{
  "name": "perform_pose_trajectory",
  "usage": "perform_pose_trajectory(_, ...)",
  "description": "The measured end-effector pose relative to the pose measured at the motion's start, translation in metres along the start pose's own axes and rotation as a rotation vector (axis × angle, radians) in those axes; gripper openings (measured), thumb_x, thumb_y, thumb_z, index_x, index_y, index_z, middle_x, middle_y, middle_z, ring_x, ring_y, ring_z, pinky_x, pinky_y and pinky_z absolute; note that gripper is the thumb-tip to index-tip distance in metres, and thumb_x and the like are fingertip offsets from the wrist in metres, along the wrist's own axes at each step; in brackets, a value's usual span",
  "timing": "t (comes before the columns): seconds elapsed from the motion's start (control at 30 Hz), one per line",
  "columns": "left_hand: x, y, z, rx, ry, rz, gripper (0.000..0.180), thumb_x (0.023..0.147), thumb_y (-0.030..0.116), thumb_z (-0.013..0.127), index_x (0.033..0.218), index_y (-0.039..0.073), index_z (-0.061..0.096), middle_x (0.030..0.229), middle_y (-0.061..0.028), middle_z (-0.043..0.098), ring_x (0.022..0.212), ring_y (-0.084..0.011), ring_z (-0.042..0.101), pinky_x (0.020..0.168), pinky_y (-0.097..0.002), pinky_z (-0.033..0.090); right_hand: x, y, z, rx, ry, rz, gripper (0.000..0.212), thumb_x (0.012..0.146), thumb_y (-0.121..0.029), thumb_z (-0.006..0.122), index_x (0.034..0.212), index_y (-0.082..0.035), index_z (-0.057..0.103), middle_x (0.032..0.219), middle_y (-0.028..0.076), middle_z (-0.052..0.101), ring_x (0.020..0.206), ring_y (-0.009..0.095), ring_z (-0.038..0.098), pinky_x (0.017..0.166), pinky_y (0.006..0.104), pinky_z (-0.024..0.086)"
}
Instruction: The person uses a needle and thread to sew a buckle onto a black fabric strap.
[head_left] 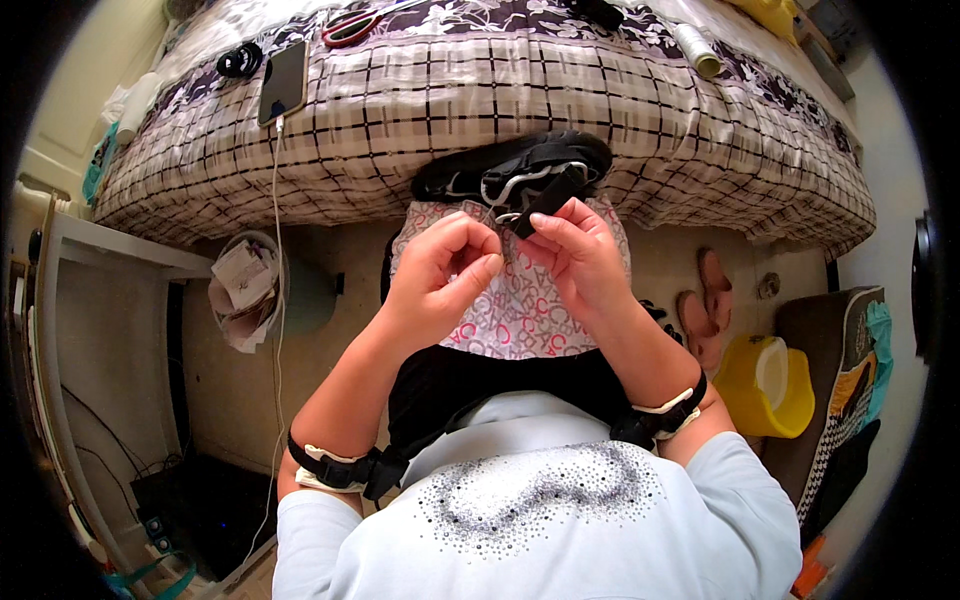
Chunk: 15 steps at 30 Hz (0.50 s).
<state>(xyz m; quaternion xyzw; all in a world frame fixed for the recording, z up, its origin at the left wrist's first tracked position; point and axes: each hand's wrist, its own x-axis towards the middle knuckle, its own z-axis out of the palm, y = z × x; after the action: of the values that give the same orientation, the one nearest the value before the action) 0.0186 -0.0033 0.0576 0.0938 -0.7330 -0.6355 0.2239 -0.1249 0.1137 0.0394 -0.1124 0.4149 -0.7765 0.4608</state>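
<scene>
A black shoe (470, 172) with white trim lies across the far end of my lap, against the edge of the bed. Over it, my right hand (582, 262) pinches a short black strap (550, 200) between thumb and fingers. Whether the strap is joined to the shoe, I cannot tell. Close by on the left, my left hand (447, 275) is closed, thumb and forefinger pressed together. Anything in that pinch is too small to make out. A white cloth (520, 315) with a pink and grey print covers my lap under both hands.
On the plaid bedspread (390, 120) lie a phone (284, 84) on a white charging cable, red-handled scissors (350, 27), a black coil (240, 61) and a white tube (697, 50). A waste bin (245, 285) stands left. Pink slippers (703, 310) and a yellow bucket (765, 385) are right.
</scene>
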Motion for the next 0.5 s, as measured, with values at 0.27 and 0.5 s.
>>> perform_pose_trajectory(0.27, 0.002, -0.001, -0.008, 0.519, 0.157, 0.105, 0.009, 0.084, 0.007, 0.062, 0.089, 0.000, 0.064, 0.075, -0.0044, 0.053, 0.064, -0.0114, 0.050, 0.056, -0.0231, 0.040, 0.000, 0.007, -0.005, -0.414, -0.213, -0.545, 0.017, 0.079, 0.009, 0.063, 0.090, -0.004, 0.061, 0.092, 0.001, 0.058, 0.078, 0.008, 0.057, 0.067, 0.0194, 0.046)
perform_pose_trajectory(0.5, 0.018, 0.001, -0.001, 0.262, 0.046, 0.021, 0.009, 0.081, 0.005, 0.064, 0.090, 0.001, 0.064, 0.077, -0.0013, 0.053, 0.067, -0.0078, 0.049, 0.059, -0.0211, 0.040, 0.002, 0.003, -0.014, -0.568, -0.341, -0.606, 0.021, 0.076, 0.014, 0.058, 0.090, -0.001, 0.062, 0.098, 0.008, 0.058, 0.090, 0.013, 0.059, 0.077, 0.0232, 0.049)
